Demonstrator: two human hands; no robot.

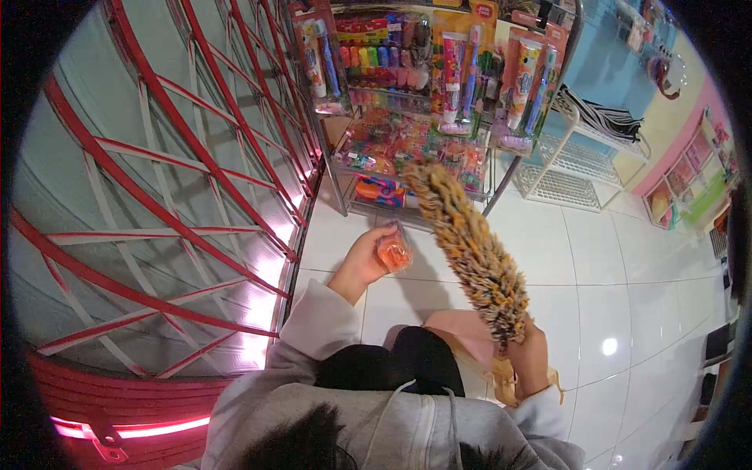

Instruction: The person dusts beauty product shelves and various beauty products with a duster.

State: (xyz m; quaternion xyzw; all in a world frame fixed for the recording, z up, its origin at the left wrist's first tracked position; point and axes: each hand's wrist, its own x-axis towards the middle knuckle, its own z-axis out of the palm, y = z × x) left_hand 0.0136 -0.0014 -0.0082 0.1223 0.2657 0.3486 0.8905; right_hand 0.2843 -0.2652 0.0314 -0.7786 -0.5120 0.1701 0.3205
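My left hand (365, 256) is closed around a small orange item in clear plastic packaging (395, 252), held low in front of the display rack. What exactly is inside the wrap I cannot make out. In my right hand (531, 359) is a fluffy brown and yellow duster (474, 254), gripped at its lower end. It slants up and to the left, and its tip overlaps the lower shelf of the rack in view. Beside the right hand hangs a pale yellow cloth-like piece (505, 382), partly hidden.
Ahead stands a metal display rack (511, 176) with toothbrush and toothpaste packs (462, 74) and several plastic-wrapped goods (376, 141). A red folding lattice gate (172, 211) runs along the left. To the right is a white shelf unit (560, 160) on the white tiled floor (627, 305).
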